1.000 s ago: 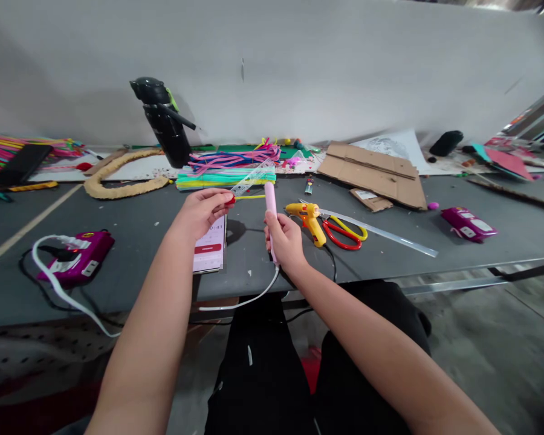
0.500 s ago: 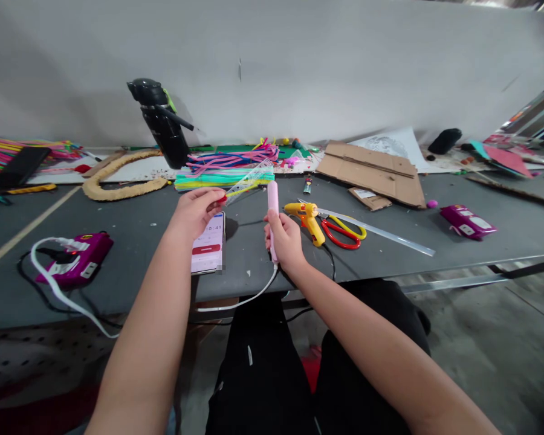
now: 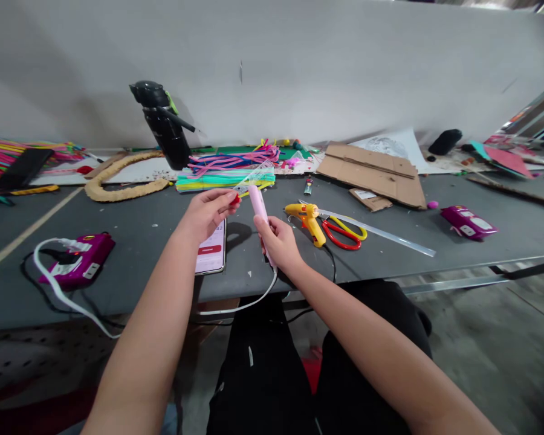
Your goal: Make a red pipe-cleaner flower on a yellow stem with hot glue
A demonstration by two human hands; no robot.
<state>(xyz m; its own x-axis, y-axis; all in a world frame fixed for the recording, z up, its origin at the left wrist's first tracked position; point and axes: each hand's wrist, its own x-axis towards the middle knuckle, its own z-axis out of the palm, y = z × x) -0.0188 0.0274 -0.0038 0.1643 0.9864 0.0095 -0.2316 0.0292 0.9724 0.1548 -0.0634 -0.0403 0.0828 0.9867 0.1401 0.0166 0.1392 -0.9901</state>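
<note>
My left hand (image 3: 213,211) pinches a small red piece (image 3: 236,199) between thumb and fingertips, above the phone (image 3: 211,251); the fingers hide part of it, and its kind is unclear. Wrapped around a slim pink corded wand, which looks like a mini hair straightener (image 3: 259,205), is my right hand (image 3: 276,238). A white cord (image 3: 254,307) runs from its lower end. The wand tilts left, its upper end near the red piece, with a small gap between them. Behind both hands lies a stack of green and yellow pipe cleaners (image 3: 222,179), with a clear ruler (image 3: 256,175) across it.
Right of my hands lie a yellow glue gun (image 3: 306,214), red-and-yellow-handled scissors (image 3: 342,235) and a clear glue stick (image 3: 390,237). Cardboard (image 3: 372,172) sits behind. A black bottle (image 3: 165,130), a tan ring-shaped piece (image 3: 104,190) and a purple power box (image 3: 84,260) are on the left.
My left hand has moved slightly right with the red piece. The pink wand's upper end has swung left toward it, so the wand now leans instead of pointing straight ahead.
</note>
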